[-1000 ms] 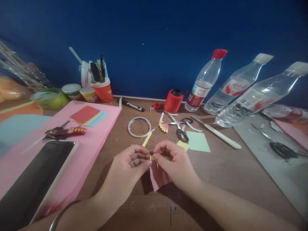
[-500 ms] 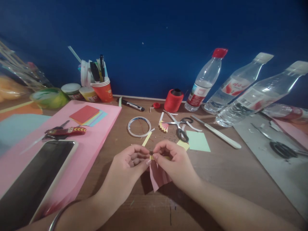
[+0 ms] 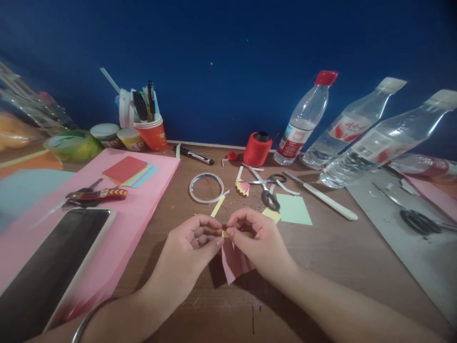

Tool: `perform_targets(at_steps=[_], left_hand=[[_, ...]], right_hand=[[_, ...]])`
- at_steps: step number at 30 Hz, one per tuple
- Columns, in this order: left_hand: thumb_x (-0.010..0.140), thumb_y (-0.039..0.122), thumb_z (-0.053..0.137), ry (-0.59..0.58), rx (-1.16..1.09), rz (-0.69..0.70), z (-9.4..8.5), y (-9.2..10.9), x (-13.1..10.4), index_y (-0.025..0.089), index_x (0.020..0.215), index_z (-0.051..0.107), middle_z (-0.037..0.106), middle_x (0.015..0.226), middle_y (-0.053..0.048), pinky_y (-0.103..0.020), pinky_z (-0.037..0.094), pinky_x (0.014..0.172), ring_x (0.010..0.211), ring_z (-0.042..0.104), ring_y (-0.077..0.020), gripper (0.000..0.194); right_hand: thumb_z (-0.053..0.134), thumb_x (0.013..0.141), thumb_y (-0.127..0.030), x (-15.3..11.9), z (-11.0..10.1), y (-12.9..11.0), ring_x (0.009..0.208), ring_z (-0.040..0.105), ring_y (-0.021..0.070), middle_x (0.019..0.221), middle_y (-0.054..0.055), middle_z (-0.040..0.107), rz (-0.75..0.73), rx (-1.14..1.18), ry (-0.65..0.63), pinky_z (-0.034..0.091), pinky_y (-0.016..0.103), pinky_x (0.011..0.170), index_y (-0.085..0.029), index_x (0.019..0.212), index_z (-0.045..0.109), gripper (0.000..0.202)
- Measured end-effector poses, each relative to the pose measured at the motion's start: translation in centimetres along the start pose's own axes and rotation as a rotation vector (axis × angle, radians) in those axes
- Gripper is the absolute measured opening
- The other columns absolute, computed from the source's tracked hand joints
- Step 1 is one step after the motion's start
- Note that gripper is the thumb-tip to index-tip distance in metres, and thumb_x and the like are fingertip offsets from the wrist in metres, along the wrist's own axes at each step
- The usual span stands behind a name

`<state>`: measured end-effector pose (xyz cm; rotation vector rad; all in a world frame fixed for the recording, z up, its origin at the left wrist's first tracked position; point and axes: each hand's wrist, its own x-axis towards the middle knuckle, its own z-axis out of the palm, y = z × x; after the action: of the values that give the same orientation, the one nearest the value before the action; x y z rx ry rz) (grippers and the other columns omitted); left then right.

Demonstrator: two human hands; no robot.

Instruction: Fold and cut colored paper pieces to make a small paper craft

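Just above the table, a piece of pink paper [image 3: 233,264] hangs from my fingers, with a narrow yellow strip [image 3: 246,234] along its upper edge. My right hand [image 3: 259,238] pinches the strip and paper between thumb and curled fingers. On the other side, my left hand [image 3: 194,240] closes thumb and fingertips at the paper's top left corner. A tiny dark bit shows between the fingertips of both hands; I cannot tell what it is. Beyond the hands lie scissors [image 3: 266,182], a roll of clear tape [image 3: 193,191] and a pleated yellow-pink paper fan [image 3: 243,188].
A red thread spool [image 3: 257,150], a marker [image 3: 197,156] and water bottles [image 3: 298,131] stand or lie along the wall. To the right is a white-handled knife [image 3: 330,200] near a green paper square [image 3: 294,209]. At left, a phone [image 3: 53,271] rests on pink sheets [image 3: 162,171].
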<state>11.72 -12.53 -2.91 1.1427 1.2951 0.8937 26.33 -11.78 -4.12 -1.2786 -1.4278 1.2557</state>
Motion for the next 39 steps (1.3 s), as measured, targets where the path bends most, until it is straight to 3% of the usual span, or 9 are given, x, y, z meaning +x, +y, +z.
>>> perform_targets(at_steps=[39], left_hand=[[0.067,0.015,0.061,-0.005,0.013,0.011,-0.03,0.11,-0.1,0.019,0.079,0.055,0.062,0.077,0.002,-0.019,0.046,0.066,0.071,0.059,-0.0099,0.014]], right_hand=[[0.051,0.069,-0.013,-0.01,0.05,0.07,0.062,0.05,0.0093,0.065,-0.003,0.054,-0.016,-0.025,0.013,0.04,0.019,0.053,-0.02,0.072,0.054,0.008]])
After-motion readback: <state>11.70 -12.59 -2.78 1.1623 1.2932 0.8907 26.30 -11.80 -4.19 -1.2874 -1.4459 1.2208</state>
